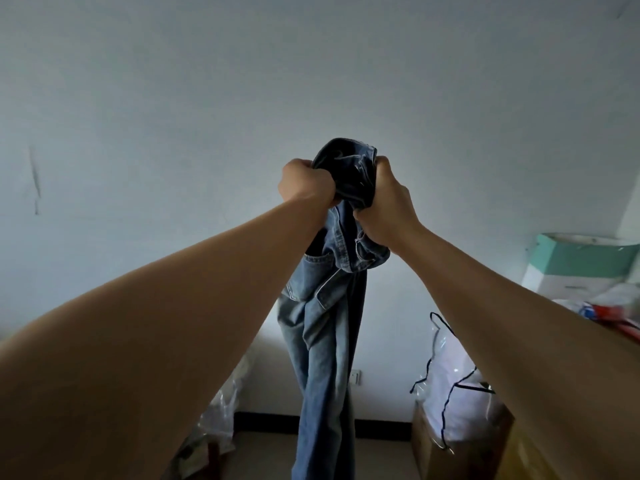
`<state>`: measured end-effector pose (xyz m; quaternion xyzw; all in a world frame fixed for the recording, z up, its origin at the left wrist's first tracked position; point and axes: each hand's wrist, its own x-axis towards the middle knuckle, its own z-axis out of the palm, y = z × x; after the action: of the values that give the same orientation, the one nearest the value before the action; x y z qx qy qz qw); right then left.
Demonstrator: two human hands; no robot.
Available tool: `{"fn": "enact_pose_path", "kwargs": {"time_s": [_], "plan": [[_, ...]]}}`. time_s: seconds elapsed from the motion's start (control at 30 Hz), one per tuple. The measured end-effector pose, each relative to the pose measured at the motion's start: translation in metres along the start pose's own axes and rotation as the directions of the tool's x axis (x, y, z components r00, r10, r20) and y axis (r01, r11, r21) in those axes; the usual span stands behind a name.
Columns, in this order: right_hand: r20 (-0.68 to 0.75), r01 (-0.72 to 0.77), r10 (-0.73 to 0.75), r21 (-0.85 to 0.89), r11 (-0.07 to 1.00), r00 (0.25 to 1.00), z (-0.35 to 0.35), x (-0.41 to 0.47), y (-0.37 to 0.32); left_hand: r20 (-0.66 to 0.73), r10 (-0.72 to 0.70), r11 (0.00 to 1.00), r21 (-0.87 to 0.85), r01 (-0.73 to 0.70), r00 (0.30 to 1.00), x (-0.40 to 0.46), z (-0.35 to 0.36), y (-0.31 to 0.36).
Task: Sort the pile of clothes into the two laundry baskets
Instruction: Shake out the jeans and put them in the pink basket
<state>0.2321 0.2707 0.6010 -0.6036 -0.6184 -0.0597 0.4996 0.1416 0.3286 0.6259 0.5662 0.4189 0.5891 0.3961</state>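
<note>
A pair of blue denim jeans (pixel 325 344) hangs in front of me, held up high against the pale wall. My left hand (pixel 304 183) grips the bunched waistband from the left. My right hand (pixel 386 206) grips the same bunch from the right, the two fists almost touching. The legs of the jeans fall straight down past the bottom edge of the view. No laundry basket and no pile of clothes is in view.
A clear plastic bag with dark trim (pixel 453 386) sits on a cardboard box (pixel 440 448) at lower right. Teal and white boxes (pixel 581 261) stand at the right edge. More clear plastic (pixel 221 410) lies at lower left. A wall socket (pixel 355 376) is behind the jeans.
</note>
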Motion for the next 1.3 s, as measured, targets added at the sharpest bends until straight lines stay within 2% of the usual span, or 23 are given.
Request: {"fn": "enact_pose_path", "kwargs": {"time_s": [0.17, 0.4, 0.57, 0.8, 1.0, 1.3], "plan": [[-0.012, -0.031, 0.031, -0.015, 0.999, 0.999, -0.014, -0.005, 0.03, 0.021, -0.022, 1.0, -0.002, 0.022, 1.0, -0.005, 0.033, -0.013], [0.005, -0.124, 0.124, 0.02, 0.992, 0.992, -0.002, -0.03, 0.085, 0.035, -0.075, 0.992, 0.1, 0.071, 0.997, -0.014, 0.07, -0.065], [0.067, -0.243, 0.239, 0.065, 0.968, 0.969, 0.027, -0.053, 0.123, 0.026, -0.161, 0.972, 0.176, 0.154, 0.987, -0.017, 0.083, -0.119], [0.18, -0.343, 0.326, 0.071, 0.937, 0.928, 0.082, -0.1, 0.169, 0.005, -0.26, 0.928, 0.279, 0.249, 0.966, -0.03, 0.079, -0.209], [0.315, -0.429, 0.416, -0.029, 0.903, 0.853, 0.118, -0.159, 0.215, 0.024, -0.393, 0.862, 0.356, 0.36, 0.919, -0.066, 0.081, -0.291], [0.419, -0.428, 0.447, -0.145, 0.892, 0.79, 0.161, -0.24, 0.288, 0.064, -0.526, 0.748, 0.51, 0.426, 0.848, -0.117, 0.086, -0.392]]}}
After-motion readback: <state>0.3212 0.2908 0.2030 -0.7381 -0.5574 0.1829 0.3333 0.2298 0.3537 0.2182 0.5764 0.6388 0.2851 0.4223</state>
